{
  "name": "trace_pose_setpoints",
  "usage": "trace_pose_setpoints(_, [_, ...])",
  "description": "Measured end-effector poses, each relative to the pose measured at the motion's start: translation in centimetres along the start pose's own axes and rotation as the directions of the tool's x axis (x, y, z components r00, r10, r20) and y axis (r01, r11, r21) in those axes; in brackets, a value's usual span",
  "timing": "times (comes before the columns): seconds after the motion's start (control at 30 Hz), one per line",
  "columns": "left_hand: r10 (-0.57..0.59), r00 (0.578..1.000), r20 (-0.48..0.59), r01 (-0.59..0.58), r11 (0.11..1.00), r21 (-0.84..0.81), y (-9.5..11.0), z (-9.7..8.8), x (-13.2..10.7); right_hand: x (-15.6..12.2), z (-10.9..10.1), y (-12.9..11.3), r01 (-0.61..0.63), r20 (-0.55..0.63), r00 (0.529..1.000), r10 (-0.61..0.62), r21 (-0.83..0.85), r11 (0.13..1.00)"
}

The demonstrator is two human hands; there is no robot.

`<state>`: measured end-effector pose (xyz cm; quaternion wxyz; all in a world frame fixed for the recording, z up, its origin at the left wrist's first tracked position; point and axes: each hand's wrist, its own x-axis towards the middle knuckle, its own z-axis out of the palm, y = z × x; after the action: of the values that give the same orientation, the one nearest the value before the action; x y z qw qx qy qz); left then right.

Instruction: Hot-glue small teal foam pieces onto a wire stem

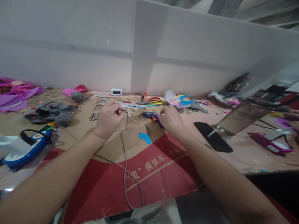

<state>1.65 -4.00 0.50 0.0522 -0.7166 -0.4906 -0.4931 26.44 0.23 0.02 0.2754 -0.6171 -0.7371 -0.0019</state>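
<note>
My left hand (pixel 107 119) pinches the end of a grey yarn (pixel 123 140) between thumb and fingertips, above the cardboard. From there the yarn hangs down and loops over the red printed part near the table's front edge. My right hand (pixel 171 119) is closed on a blue glue gun (pixel 149 115) with an orange trigger, its nozzle pointing left toward my left hand. The fingers partly hide the gun's handle. A small blue cut-out piece (pixel 145 137) lies on the cardboard (pixel 163 168) just below the gun.
At the back lie scissors (pixel 156 101), a small white digital clock (pixel 116 92) and blue cut-outs (pixel 185 101). Grey yarn balls (pixel 64 118) and a blue device (pixel 28 152) are on the left. A phone (pixel 212 137), a tilted bottle (pixel 243 113) and another person's hand (pixel 291 118) are on the right.
</note>
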Motion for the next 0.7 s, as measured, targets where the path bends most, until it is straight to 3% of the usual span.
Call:
trace_pose_setpoints(0.07, [0.102,0.994,0.034,-0.103,0.994,0.019,0.1,-0.1,-0.1,-0.8,0.1,-2.1,0.091,-0.040,0.996,-0.083,0.302,0.949])
trace_pose_setpoints(0.13, [0.172,0.983,0.066,-0.175,0.984,0.036,0.1,-0.1,-0.1,-1.4,0.8,-4.5,0.114,0.014,0.988,-0.156,0.615,0.780])
trace_pose_setpoints(0.23, [0.183,0.979,0.089,-0.189,0.980,0.060,0.0,-0.3,-0.1,-1.8,2.4,-7.7,-0.058,0.158,0.971,-0.181,0.886,0.460])
trace_pose_setpoints(0.3, [0.120,0.989,0.085,-0.126,0.989,0.075,-0.1,-0.4,-0.1,-1.7,3.2,-8.8,-0.162,0.239,0.950,-0.202,0.927,0.337])
trace_pose_setpoints(0.37, [0.001,0.998,0.067,-0.004,0.999,0.052,-0.2,-0.2,0.0,-1.5,3.6,-9.2,-0.153,0.234,0.950,-0.208,0.927,0.343])
trace_pose_setpoints(0.5, [-0.253,0.961,0.109,0.272,0.935,-0.229,-0.3,0.7,-0.2,-1.5,3.2,-8.6,0.057,0.063,0.977,-0.202,0.840,0.540])
trace_pose_setpoints(0.6, [-0.338,0.916,0.217,0.398,0.835,-0.381,-0.2,1.3,-0.4,-1.4,3.0,-7.8,0.170,-0.025,0.973,-0.228,0.745,0.645])
trace_pose_setpoints(0.7, [-0.345,0.910,0.231,0.407,0.850,-0.333,0.0,1.3,-0.4,-1.5,3.0,-7.3,0.196,-0.051,0.972,-0.228,0.710,0.676])
